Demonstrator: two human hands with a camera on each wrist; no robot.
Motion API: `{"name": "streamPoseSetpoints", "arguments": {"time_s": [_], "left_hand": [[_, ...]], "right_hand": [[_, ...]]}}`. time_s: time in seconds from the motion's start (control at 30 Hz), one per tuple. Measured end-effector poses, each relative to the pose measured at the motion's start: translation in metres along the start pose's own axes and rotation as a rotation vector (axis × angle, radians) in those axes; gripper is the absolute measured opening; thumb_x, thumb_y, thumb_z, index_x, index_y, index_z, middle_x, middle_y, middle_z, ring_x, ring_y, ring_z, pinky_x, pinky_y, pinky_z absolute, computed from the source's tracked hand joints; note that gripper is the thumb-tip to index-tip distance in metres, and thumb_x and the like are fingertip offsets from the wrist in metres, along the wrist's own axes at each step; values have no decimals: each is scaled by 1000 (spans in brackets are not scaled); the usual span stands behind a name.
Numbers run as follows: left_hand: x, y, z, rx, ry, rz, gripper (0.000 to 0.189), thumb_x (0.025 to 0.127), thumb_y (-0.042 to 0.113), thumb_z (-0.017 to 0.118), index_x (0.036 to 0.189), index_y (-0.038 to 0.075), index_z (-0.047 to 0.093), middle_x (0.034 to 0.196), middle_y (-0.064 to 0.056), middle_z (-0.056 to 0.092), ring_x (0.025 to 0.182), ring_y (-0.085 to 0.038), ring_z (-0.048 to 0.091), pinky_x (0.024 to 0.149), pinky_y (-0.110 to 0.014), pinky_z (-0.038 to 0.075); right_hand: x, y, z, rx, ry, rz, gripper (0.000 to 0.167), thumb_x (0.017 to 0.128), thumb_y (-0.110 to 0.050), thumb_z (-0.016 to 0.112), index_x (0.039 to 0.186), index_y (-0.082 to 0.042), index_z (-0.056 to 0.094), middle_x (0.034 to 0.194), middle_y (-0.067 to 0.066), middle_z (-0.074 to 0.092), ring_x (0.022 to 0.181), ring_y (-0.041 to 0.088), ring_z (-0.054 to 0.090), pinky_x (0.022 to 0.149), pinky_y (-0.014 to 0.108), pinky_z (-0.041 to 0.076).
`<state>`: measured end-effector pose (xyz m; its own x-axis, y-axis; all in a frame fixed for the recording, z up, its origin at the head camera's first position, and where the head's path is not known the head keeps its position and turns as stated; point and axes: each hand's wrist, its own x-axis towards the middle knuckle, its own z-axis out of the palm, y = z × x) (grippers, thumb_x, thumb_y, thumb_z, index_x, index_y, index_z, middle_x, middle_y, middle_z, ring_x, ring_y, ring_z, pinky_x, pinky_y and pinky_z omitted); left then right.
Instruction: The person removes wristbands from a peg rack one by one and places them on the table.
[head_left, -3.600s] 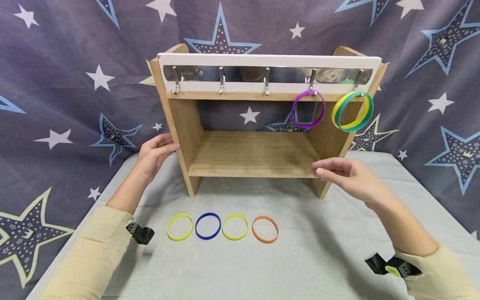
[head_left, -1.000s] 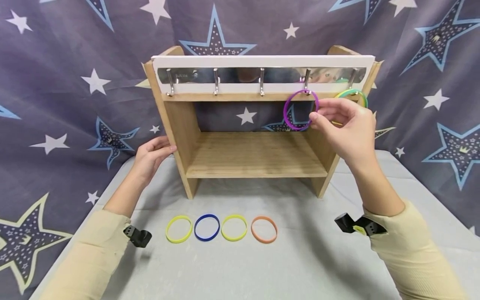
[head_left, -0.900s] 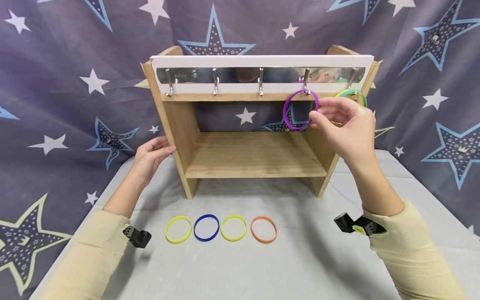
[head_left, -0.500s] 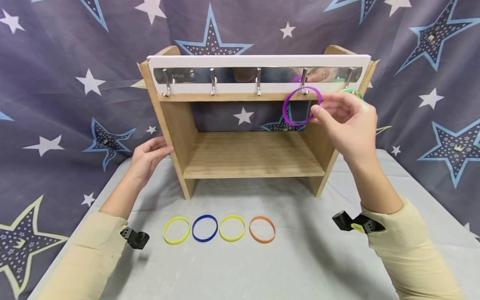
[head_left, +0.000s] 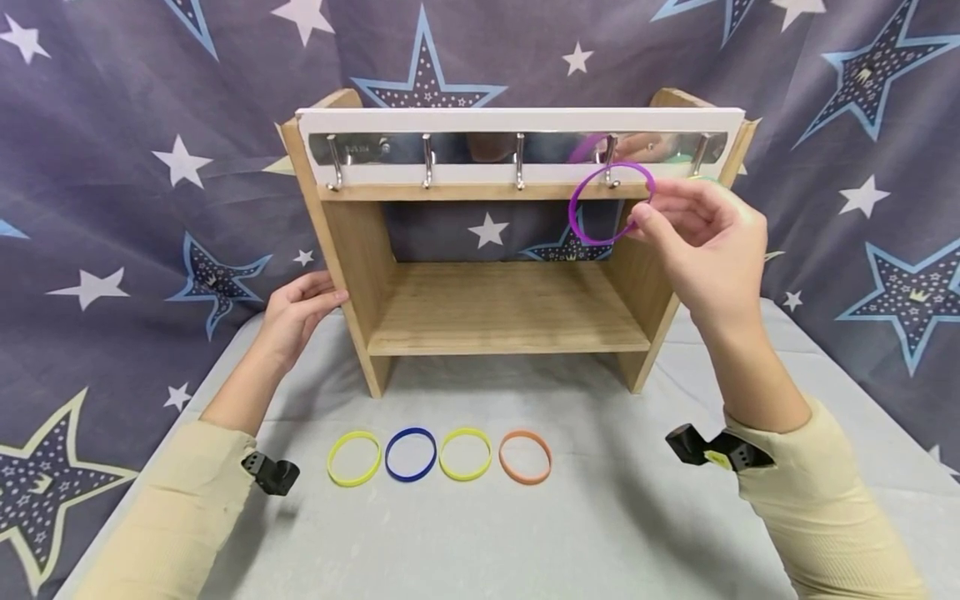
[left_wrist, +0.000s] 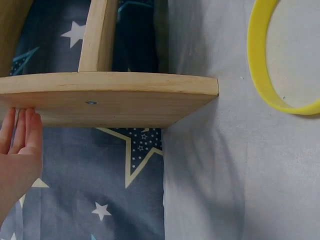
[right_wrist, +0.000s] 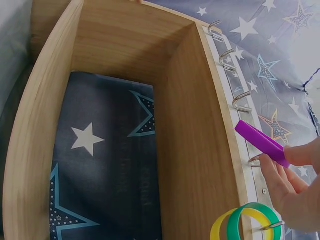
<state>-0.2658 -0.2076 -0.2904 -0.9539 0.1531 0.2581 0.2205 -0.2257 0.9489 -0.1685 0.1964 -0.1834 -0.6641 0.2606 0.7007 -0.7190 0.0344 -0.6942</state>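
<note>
My right hand (head_left: 708,242) pinches a purple silicone wristband (head_left: 573,218) between thumb and fingers at its right side. In the head view the band overlaps the fourth hook (head_left: 612,154) of the metal rail; in the right wrist view it stands close by that hook. My left hand (head_left: 296,321) has its fingers fairly straight against the outer left side of the wooden shelf (head_left: 510,308), also plain in the left wrist view. A green wristband (right_wrist: 234,227) and a yellow wristband (right_wrist: 218,231) hang on the end hook, mostly hidden behind my right hand in the head view.
On the grey cloth before the shelf lie a yellow wristband (head_left: 330,458), a blue one (head_left: 388,457), a second yellow one (head_left: 442,457) and an orange one (head_left: 502,457), in a row. The three left hooks, such as the middle hook (head_left: 519,158), bear nothing.
My right hand has risen from the shelf's lower right side and taken hold of the hanging purple wristband. Over the last half second the band has shifted slightly up. My left hand stays put.
</note>
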Motion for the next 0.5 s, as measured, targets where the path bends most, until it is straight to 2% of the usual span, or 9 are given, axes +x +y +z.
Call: {"name": "streamPoseSetpoints", "arguments": {"time_s": [0.23, 0.5], "left_hand": [[0, 1, 1, 4, -1, -8, 23, 90, -2, 58, 97, 17, 68, 93, 8, 71, 91, -3, 64, 87, -11, 51], [-1, 2, 1, 13, 1, -12, 23, 90, -2, 59, 97, 17, 69, 92, 8, 71, 91, -2, 64, 87, -11, 50]], "right_hand": [[-5, -4, -1, -9, -14, -5, 22, 76, 6, 74, 97, 6, 70, 75, 0, 72, 65, 9, 70, 65, 18, 58], [-15, -5, -4, -5, -46, 32, 19, 77, 7, 73, 94, 0, 72, 77, 0, 72, 67, 8, 69, 65, 18, 58]]}}
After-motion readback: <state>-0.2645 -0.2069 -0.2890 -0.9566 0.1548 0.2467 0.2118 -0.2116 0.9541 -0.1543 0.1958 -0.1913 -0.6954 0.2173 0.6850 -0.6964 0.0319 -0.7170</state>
